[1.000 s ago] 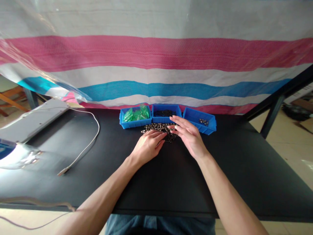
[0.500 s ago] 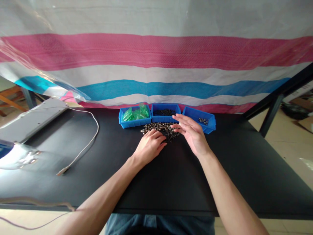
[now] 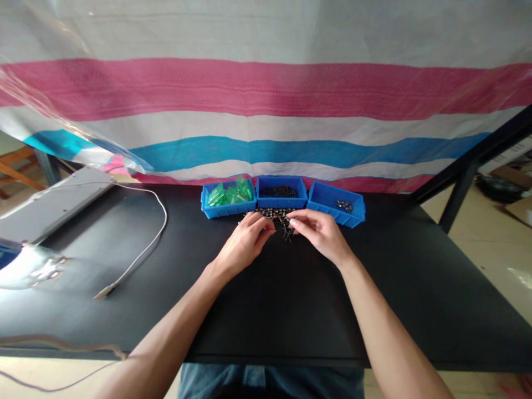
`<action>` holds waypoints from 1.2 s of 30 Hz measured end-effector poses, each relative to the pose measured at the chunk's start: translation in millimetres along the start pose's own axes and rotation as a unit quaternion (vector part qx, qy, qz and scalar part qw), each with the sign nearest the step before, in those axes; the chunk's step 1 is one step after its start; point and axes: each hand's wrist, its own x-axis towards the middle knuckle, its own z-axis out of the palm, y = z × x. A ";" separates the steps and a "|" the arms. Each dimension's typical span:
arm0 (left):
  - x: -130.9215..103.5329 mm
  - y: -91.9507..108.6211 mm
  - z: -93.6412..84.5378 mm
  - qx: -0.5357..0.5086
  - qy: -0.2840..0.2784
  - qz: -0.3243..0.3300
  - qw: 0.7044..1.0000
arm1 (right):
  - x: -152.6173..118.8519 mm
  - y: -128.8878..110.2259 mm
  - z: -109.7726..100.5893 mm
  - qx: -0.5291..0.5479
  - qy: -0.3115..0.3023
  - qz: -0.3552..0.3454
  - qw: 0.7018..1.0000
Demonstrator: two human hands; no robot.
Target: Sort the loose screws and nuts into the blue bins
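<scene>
Since the small metal fasteners (image 3: 272, 213) lie jumbled, light pinches suit the left hand (image 3: 242, 241) and right hand (image 3: 327, 236), fingertips curled close, whether on a piece I cannot tell.

Reaches with left forearm (image 3: 178, 313) and right forearm (image 3: 374, 313) over the near edge of the desk (image 3: 274, 310). Holds left hand (image 3: 244, 241) palm down with bent fingers (image 3: 258, 222), and right hand (image 3: 326, 235) turned inward, just apart from the left.
</scene>
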 end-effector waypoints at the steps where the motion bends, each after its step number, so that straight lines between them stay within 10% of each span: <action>1: 0.4 -0.1 -1.6 -0.014 0.007 0.000 1.000 | -0.5 0.7 0.7 -0.019 -0.019 -0.003 1.000; 13: -1.8 7.5 7.8 -0.063 -0.011 -0.005 0.998 | -2.3 -6.2 8.6 0.109 -0.076 0.074 0.988; 24: -3.1 6.0 25.7 0.076 -0.069 0.036 0.994 | 5.8 3.0 23.2 0.220 0.062 -0.032 0.973; 32: -4.6 5.3 30.8 0.142 -0.088 0.063 0.984 | -0.3 1.8 -6.9 -0.176 0.081 -0.024 0.981; 36: -7.1 -5.9 28.8 0.128 -0.033 0.064 0.989 | -5.0 7.1 -24.2 -0.240 -0.011 0.006 0.971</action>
